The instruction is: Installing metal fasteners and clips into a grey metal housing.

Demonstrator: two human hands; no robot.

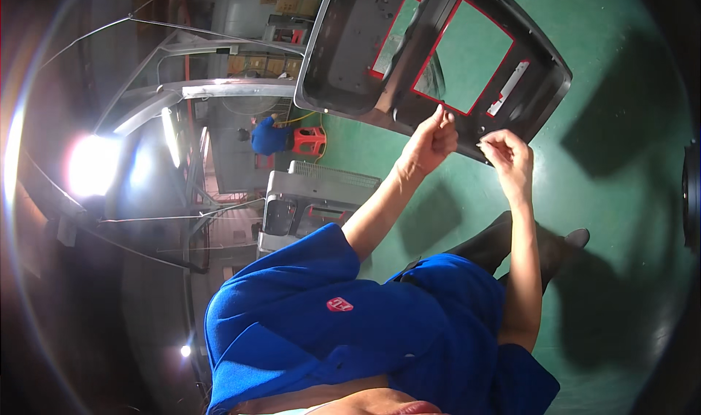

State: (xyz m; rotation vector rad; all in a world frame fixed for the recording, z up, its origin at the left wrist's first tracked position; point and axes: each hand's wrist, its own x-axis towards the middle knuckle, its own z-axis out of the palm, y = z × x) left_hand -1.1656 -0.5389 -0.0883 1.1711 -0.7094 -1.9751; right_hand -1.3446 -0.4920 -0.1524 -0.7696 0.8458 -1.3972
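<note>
A large dark grey moulded panel (380, 105) stands or hangs in front of me at the top of the head view. Red strips line its rectangular cut-outs. Close to its lower edge, my left hand (432, 139) has its fingers curled, with thumb and forefinger together at the tip. Whether anything is between them is too small to tell. My right hand (510, 159) is beside it to the right, thumb and fingertips pinched near the same edge. A tiny pale speck shows at those fingertips, its kind not clear.
Another grey panel (321, 196) stands behind my left arm. Farther back, a person in blue (270, 136) is beside a red stool (309, 141). Metal frame bars (237, 91) and a bright lamp (95, 165) are at left. The floor (606, 218) is green.
</note>
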